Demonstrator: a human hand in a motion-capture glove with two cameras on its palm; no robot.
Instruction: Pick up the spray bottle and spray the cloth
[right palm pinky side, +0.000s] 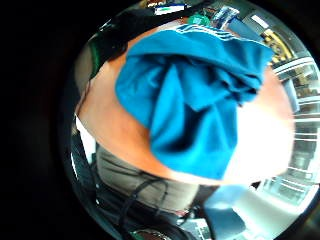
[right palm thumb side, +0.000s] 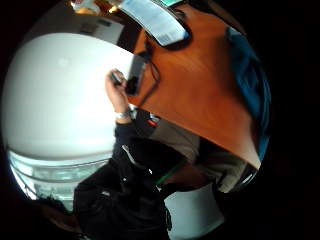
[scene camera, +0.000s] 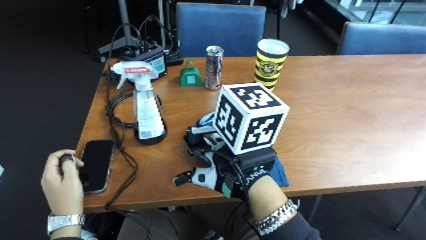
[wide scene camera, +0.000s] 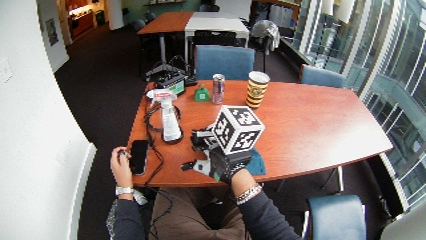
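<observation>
A white spray bottle (scene camera: 146, 110) with a white trigger head stands upright on the left part of the wooden table (scene camera: 346, 110). It is also in the wide outside view (wide scene camera: 169, 117). A crumpled blue cloth (right palm pinky side: 195, 95) lies near the table's front edge, and only its corner (scene camera: 280, 173) shows past my wrist. My gloved right hand (scene camera: 216, 167) hovers over the cloth, to the right of the bottle and apart from it. Its fingers look relaxed and hold nothing.
The bare left hand (scene camera: 60, 180) rests by a black phone (scene camera: 96, 157) at the table's left front corner, with cables running past the bottle. A can (scene camera: 213, 60), a yellow-and-black cup (scene camera: 271, 57), a small green object (scene camera: 190, 76) and a black device (scene camera: 150, 55) stand at the back. Blue chairs (scene camera: 219, 22) lie beyond.
</observation>
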